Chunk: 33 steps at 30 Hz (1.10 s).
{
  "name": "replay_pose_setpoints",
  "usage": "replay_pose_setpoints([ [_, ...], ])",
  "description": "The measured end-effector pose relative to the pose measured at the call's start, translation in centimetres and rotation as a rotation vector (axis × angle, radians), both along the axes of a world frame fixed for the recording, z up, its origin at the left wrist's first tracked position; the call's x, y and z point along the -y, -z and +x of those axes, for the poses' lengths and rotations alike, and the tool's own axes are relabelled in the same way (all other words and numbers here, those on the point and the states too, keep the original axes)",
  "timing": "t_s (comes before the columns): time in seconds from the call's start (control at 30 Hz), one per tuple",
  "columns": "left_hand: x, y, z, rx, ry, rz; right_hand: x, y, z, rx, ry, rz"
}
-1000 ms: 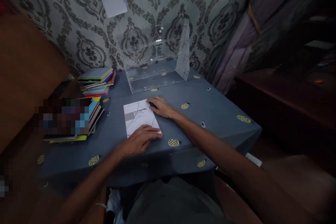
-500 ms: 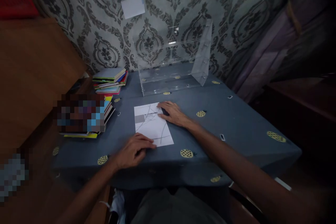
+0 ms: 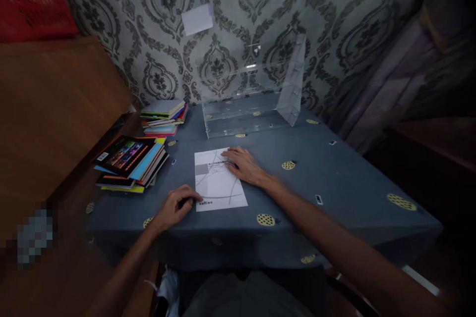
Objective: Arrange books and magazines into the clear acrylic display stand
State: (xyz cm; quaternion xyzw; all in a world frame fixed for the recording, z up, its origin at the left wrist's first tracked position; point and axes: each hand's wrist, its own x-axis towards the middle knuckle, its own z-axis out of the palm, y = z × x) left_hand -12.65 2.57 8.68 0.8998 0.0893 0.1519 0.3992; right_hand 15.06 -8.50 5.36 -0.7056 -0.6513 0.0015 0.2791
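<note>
A white booklet [image 3: 215, 187] with a grey block, dark printed characters and thin curved lines lies flat on the cloth-covered table. My right hand [image 3: 243, 164] rests palm down over its upper right edge, fingers stretched out on the cover. At the lower left corner, the index finger of my left hand [image 3: 177, 208] touches the booklet beside the printed word, with the other fingers loosely bent. Neither hand grips anything.
Behind the booklet stands a clear acrylic rack [image 3: 290, 91]. To the left are a stack of books [image 3: 130, 158] with a black one on top and a smaller stack [image 3: 163, 115] farther back. The blue tablecloth [image 3: 353, 193] has yellow pineapples.
My left hand has slid left along the booklet's bottom edge to its corner, uncovering the printed word. My right hand stays at the upper right edge. The view has shifted slightly.
</note>
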Motion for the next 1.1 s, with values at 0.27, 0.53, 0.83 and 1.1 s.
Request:
replay_pose_setpoints([
  [0.27,-0.1,0.1,0.3,0.0,-0.028,-0.014,-0.1,-0.1,-0.7,0.006,-0.079,0.022],
  [0.53,-0.1,0.3,0.2,-0.007,-0.042,-0.009,-0.3,-0.4,-0.4,0.071,0.244,-0.089],
  [0.83,-3.2,1.8,4.5,-0.003,-0.435,0.226,-0.2,-1.0,-0.7,0.021,0.236,-0.051],
  [1.1,-3.6,2.3,8.7,0.027,-0.521,-0.249,-0.3,-0.3,-0.3,0.035,0.177,-0.072],
])
